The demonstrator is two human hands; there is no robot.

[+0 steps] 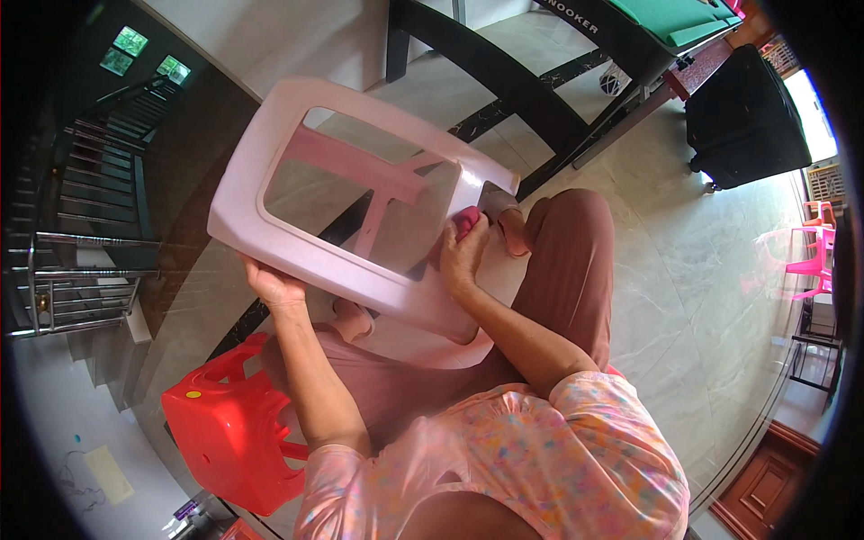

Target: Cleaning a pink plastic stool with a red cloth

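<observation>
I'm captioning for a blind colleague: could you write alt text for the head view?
With the left hand, a seated person holds a pale pink plastic frame with a large opening; the right hand holds a small dark-pink item beside the opening. A red stool is at lower left; a black wheeled case and green-topped table stand at upper right.

My feed shows a glossy pale-grey tile floor (684,270) banded in black. On it I see a red plastic stool (229,432) toward its left edge, a green-topped, black-framed table (513,81) and a boxy black suitcase (747,121) toward its far edge, and, blurred at its right edge, probably a pink plastic chair (814,256).
</observation>
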